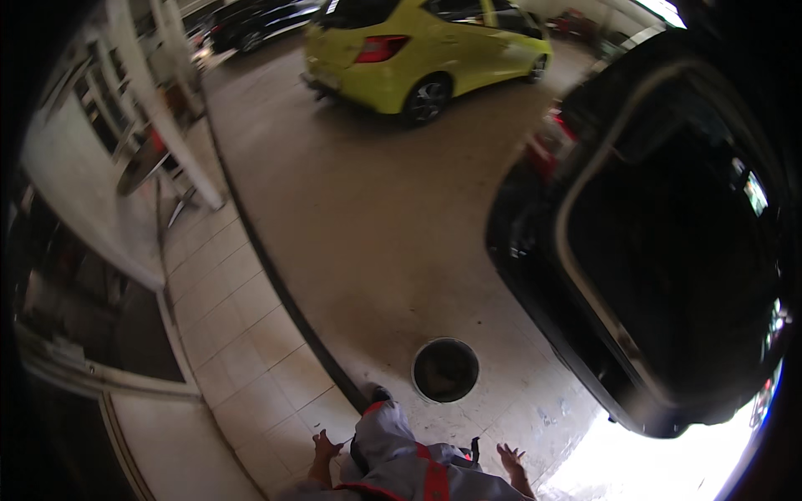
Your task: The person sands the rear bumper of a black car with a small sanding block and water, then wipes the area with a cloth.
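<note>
My left hand point(326, 445) hangs low beside my body, over the tiled strip, with its fingers apart and nothing in it. On the other side my right hand point(509, 457) is also empty, its fingers spread above the floor. Between them are my grey clothes with red trim point(393, 442). Just ahead on the floor is a round dark shape with a pale rim point(446, 339); whether it is a bucket or an opening in the floor, I cannot tell.
A black car point(535, 275) stands close on the right, its rear towards me. Farther ahead is a yellow hatchback point(401, 71), with another dark car point(259, 29) beyond. Along the left run a tiled walkway point(242, 326) with a dark edge, a white post point(167, 108) and a small round table point(142, 171).
</note>
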A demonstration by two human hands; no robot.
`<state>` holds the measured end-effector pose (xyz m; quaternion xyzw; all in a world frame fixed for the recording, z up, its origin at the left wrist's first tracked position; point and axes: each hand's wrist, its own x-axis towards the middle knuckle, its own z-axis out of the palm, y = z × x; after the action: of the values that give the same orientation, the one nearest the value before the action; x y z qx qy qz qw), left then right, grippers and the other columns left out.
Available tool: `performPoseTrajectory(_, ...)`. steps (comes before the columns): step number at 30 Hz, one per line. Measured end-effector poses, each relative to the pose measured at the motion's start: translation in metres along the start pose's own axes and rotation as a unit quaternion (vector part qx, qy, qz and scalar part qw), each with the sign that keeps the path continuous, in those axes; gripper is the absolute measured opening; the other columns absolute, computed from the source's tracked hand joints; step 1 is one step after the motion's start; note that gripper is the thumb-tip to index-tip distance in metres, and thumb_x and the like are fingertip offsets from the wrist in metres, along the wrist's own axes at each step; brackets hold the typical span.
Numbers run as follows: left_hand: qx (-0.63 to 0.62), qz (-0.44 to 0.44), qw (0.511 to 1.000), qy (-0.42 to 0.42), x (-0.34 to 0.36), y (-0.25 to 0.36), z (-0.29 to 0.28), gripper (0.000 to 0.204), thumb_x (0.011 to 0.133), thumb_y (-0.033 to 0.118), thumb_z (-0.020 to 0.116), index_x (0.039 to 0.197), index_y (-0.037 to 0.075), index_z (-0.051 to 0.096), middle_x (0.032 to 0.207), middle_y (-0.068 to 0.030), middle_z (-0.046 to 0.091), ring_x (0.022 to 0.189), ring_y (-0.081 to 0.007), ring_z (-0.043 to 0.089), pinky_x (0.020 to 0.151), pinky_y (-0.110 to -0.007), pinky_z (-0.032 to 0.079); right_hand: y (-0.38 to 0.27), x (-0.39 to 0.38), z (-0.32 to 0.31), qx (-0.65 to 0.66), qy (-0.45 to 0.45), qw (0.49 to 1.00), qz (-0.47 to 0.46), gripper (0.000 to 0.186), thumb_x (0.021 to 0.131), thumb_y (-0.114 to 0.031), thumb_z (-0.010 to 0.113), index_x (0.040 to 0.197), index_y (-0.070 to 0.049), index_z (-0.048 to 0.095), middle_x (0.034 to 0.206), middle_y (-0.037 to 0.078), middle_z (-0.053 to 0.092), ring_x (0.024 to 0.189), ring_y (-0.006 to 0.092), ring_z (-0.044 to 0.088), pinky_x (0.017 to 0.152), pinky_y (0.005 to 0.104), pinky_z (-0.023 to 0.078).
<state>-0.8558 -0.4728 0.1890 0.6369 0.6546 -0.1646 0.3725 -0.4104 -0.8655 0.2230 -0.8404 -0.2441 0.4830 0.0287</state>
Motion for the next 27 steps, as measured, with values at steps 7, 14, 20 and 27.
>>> performPoseTrajectory(7,0.083,-0.027,0.996,-0.008,0.000,-0.066,-0.107,0.045,0.098,0.038,0.043,0.105,0.000,0.066,0.099,-0.0234,0.067,0.098,-0.0406,0.063,0.088,-0.046,0.050,-0.209,0.040,-0.042,0.213,-0.083,0.971,0.076,0.103,0.085,-0.075,0.043,0.153,-0.010,0.000,0.154,0.033,0.000,0.144,0.0437,-0.006,0.117,0.0524,0.007)
performPoseTrajectory(14,-0.040,0.071,0.979,0.187,0.094,0.016,-0.207,0.059,0.103,0.042,0.023,0.101,0.002,0.067,0.069,-0.0129,0.067,0.066,-0.0293,0.066,0.084,-0.044,0.051,-0.296,0.089,-0.053,0.195,-0.224,0.953,0.066,0.091,0.087,-0.070,0.046,0.152,-0.011,0.021,0.158,0.018,0.013,0.145,0.0397,0.004,0.115,0.0567,0.011)
performPoseTrajectory(20,-0.177,-0.002,0.975,0.131,0.184,0.177,-0.325,0.092,0.100,0.054,0.001,0.066,0.010,0.074,0.069,-0.0187,0.067,0.084,-0.0398,0.063,0.095,-0.046,0.046,-0.356,0.136,-0.090,0.259,-0.154,0.949,0.097,0.086,0.087,-0.063,0.051,0.149,-0.010,0.026,0.156,0.016,0.020,0.144,0.0362,0.013,0.115,0.0521,0.015)
performPoseTrajectory(27,-0.056,0.055,0.989,0.124,0.361,0.256,-0.440,0.074,0.104,0.037,0.008,0.091,0.007,0.074,0.082,-0.0194,0.070,0.091,-0.0356,0.065,0.096,-0.044,0.047,-0.450,0.258,-0.191,0.360,-0.096,0.912,0.172,0.081,0.087,-0.056,0.058,0.147,-0.009,0.031,0.154,0.013,0.028,0.141,0.0321,0.024,0.115,0.0466,0.020)
